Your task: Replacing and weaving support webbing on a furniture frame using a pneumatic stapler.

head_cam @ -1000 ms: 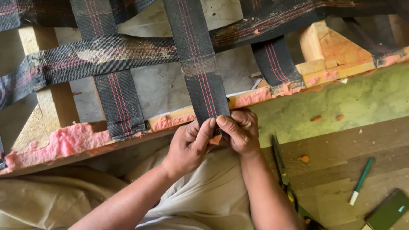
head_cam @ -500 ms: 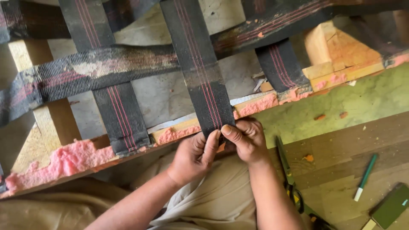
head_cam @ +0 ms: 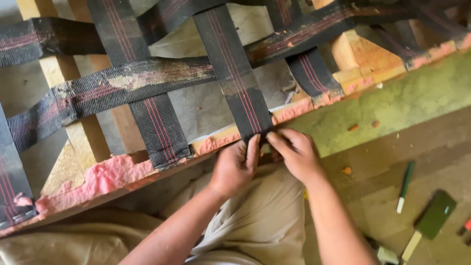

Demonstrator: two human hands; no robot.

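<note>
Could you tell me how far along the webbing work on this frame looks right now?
Done: several black straps already cross the wooden frame in a woven grid. In hand: the left hand and right hand pinch the end of the middle strap at the frame's near rail. Left: that end looks unfastened.

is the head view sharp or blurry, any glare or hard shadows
Head view: soft, slightly smeared throughout; the left hand and right hand on the black webbing strap show no crisp edges; light is even and warm, without glare; only faint shadow under the wooden frame rail.
</note>
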